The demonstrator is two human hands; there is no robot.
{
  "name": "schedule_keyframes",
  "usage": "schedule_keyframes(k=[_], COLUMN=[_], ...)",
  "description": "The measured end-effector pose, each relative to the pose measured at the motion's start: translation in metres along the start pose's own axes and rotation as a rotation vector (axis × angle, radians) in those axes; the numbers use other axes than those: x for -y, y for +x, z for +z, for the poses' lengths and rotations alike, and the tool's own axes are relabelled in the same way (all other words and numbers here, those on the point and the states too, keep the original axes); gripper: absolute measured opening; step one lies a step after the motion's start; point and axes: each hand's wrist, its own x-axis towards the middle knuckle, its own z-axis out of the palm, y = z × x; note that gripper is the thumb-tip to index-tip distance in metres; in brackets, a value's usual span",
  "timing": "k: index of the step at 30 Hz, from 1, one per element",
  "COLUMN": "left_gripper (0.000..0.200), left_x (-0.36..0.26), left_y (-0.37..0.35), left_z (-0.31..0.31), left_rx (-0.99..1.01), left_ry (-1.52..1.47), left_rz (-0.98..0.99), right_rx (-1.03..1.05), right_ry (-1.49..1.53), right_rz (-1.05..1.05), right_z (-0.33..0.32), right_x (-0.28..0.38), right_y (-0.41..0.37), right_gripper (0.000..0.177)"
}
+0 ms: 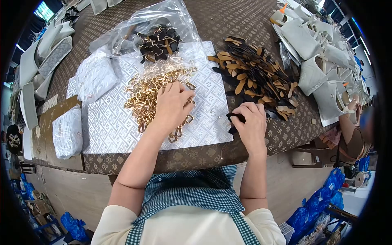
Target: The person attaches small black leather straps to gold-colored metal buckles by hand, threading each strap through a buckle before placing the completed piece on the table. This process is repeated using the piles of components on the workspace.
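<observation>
My left hand (173,104) rests on a heap of gold metal buckles (143,96), its fingers curled down among them. Whatever sits under its fingertips is hidden. My right hand (251,124) pinches a black leather tab (235,117) at the right edge of a white patterned sheet (210,134). Beyond that hand lies a large pile of black and tan leather tabs (261,73). Behind the buckles, black tabs fitted with gold buckles (159,43) are gathered in a clear plastic bag (179,18).
Two white wrapped packets (67,132) (97,75) lie on the left. Pale handbags (326,81) crowd the right side, and more bag pieces (51,53) stand far left. An orange-tipped bottle (279,15) is at the back right. Another person's arm (349,126) shows at the right edge.
</observation>
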Motion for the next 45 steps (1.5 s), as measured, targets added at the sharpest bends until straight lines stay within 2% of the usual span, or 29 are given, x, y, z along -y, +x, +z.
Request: schedule_keyframes(k=[4, 8, 9, 11, 14, 15, 17, 21, 26, 27, 30, 32, 33, 34, 38, 41, 44, 45], left_gripper=[0.02, 0.02, 0.02, 0.02, 0.02, 0.018, 0.017, 0.021, 0.017, 0.016, 0.014, 0.014, 0.014, 0.013, 0.012, 0.012, 0.012, 0.013], left_x=[0.003, 0.008, 0.008, 0.009, 0.008, 0.006, 0.008, 0.003, 0.002, 0.001, -0.003, -0.004, -0.003, -0.002, -0.002, 0.003, 0.01, 0.007], left_y=[0.007, 0.011, 0.013, 0.014, 0.014, 0.011, 0.009, 0.002, -0.003, -0.004, -0.004, -0.003, -0.003, -0.005, -0.006, -0.002, -0.004, -0.005], left_z=[-0.001, 0.001, 0.001, 0.001, 0.003, 0.001, -0.004, -0.011, -0.006, -0.003, 0.001, 0.0, -0.001, -0.003, -0.004, -0.005, -0.005, -0.007], left_rx=[0.002, 0.001, 0.001, 0.003, -0.101, -0.154, -0.139, -0.069, 0.031, -0.017, -0.135, -0.184, -0.154, -0.123, -0.042, -0.059, 0.115, 0.114], left_ry=[0.013, -0.011, -0.015, -0.022, -0.343, -0.744, -1.155, -1.452, -1.494, -1.429, -1.24, -1.124, -1.141, -1.158, -1.163, -0.94, -0.977, -1.013], left_rz=[0.045, 0.064, 0.062, 0.051, -0.109, -0.254, -0.38, -0.36, -0.329, -0.299, -0.218, -0.178, -0.22, -0.262, -0.276, -0.113, -0.281, -0.308], right_rx=[-0.062, 0.075, 0.076, 0.12, 0.113, 0.084, 0.096, 0.256, 0.316, 0.311, 0.204, 0.252, 0.276, 0.107, 0.093, 0.07, 0.103, 0.112], right_ry=[0.136, 0.451, 0.515, 0.6, 0.741, 0.774, 0.852, 1.119, 1.248, 1.27, 1.21, 1.013, 0.914, 0.903, 0.889, 0.843, 0.729, 0.716], right_rz=[-0.079, 0.118, 0.068, 0.131, 0.159, 0.159, 0.206, 0.193, 0.201, 0.196, 0.136, 0.058, 0.019, -0.075, 0.003, 0.005, -0.056, -0.069], right_z=[0.014, 0.014, 0.02, 0.027, 0.034, 0.04, 0.045, 0.053, 0.048, 0.048, 0.053, 0.044, 0.041, 0.05, 0.059, 0.058, 0.052, 0.052], right_x=[0.01, 0.035, 0.036, 0.043, 0.053, 0.052, 0.053, 0.052, 0.056, 0.057, 0.059, 0.06, 0.062, 0.065, 0.06, 0.058, 0.058, 0.058], right_y=[0.014, 0.033, 0.037, 0.045, 0.049, 0.048, 0.045, 0.039, 0.035, 0.035, 0.032, 0.032, 0.032, 0.032, 0.03, 0.028, 0.029, 0.03], right_gripper=[0.011, 0.012, 0.013, 0.012, 0.01, 0.01, 0.011, 0.012, 0.012, 0.012, 0.018, 0.025, 0.029, 0.038, 0.035, 0.033, 0.03, 0.03])
